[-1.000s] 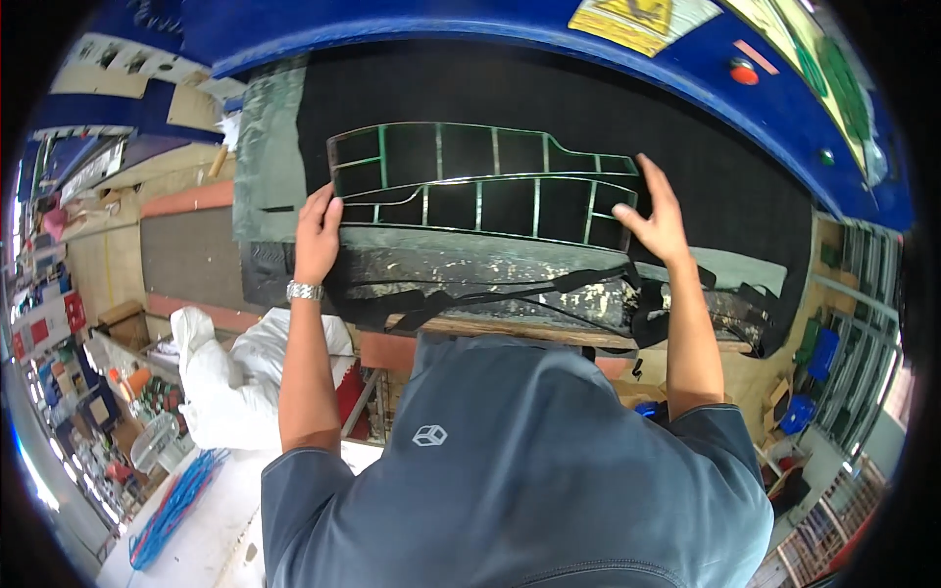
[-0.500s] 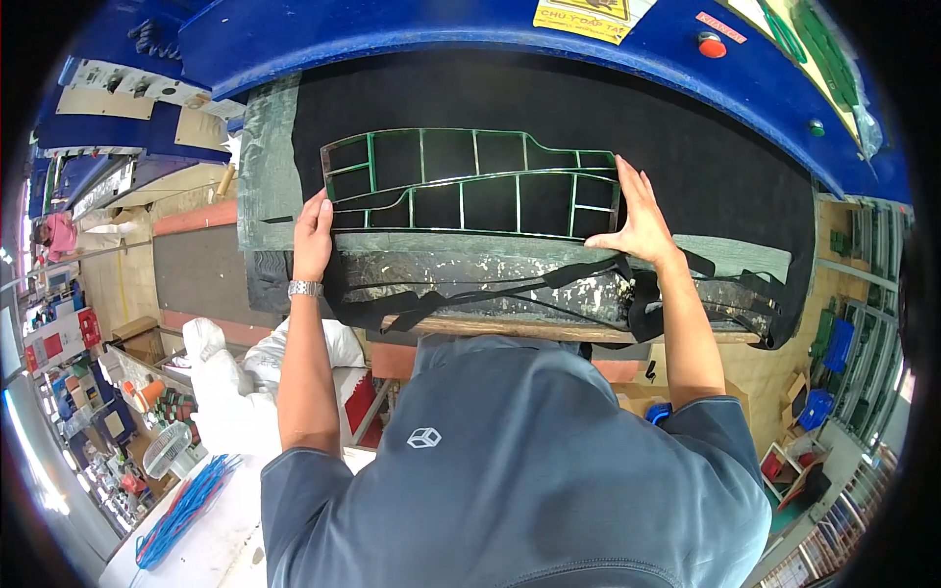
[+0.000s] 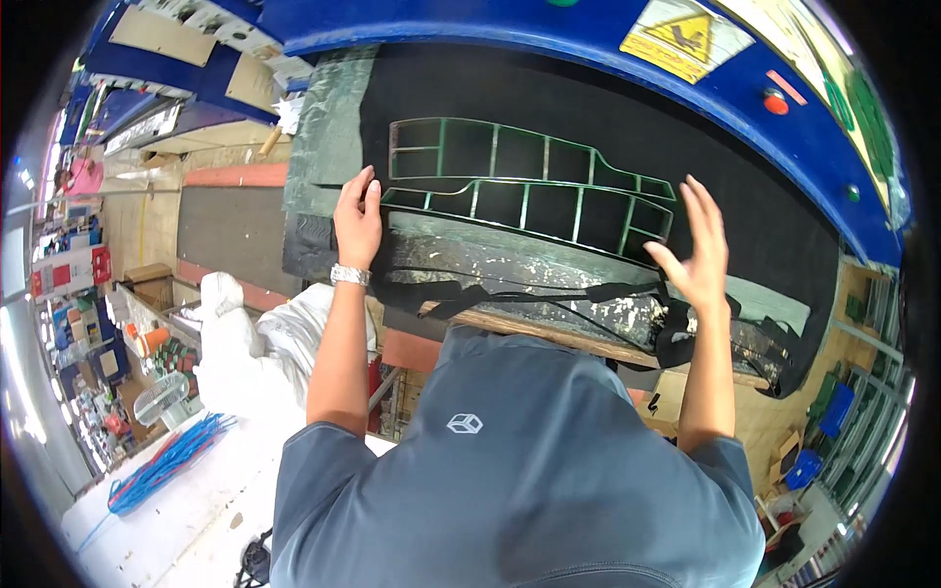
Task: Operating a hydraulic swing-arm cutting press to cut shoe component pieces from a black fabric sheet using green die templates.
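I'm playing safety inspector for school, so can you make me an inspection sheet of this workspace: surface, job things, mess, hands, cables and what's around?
Surface: black sheet over a pale green board; mottled dark front strip.
Job's things: green-edged barred frames, mostly on the sheet.
Clutter: black straps along the front strip; white sacks at left.
Hands: left hand open by the frames' left end; right hand open at their right end, contact unclear.
Cables: blue cord bundle on a white tabletop; can't tell if electrical.
Surroundings: blue machine with red button and yellow warning sign; fan at left.
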Action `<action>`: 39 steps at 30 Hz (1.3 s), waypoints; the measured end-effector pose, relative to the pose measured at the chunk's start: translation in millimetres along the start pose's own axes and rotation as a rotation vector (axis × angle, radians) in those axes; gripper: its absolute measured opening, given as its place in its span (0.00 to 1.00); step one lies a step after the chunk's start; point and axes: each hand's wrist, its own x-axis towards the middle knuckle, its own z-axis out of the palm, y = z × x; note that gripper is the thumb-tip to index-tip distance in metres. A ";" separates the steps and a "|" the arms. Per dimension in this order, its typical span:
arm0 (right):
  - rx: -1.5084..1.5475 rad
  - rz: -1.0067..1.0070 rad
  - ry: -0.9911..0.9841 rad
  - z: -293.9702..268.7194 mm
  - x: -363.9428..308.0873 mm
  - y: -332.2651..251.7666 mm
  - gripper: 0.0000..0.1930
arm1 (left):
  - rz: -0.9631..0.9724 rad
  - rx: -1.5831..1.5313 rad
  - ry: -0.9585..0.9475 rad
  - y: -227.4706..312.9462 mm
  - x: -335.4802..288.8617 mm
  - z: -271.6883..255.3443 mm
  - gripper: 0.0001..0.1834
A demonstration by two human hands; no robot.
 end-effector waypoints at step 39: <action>1.084 -1.123 -0.400 -73.9 108.6 -262.4 0.05 | 0.424 0.466 -0.348 66.7 -96.6 120.7 0.20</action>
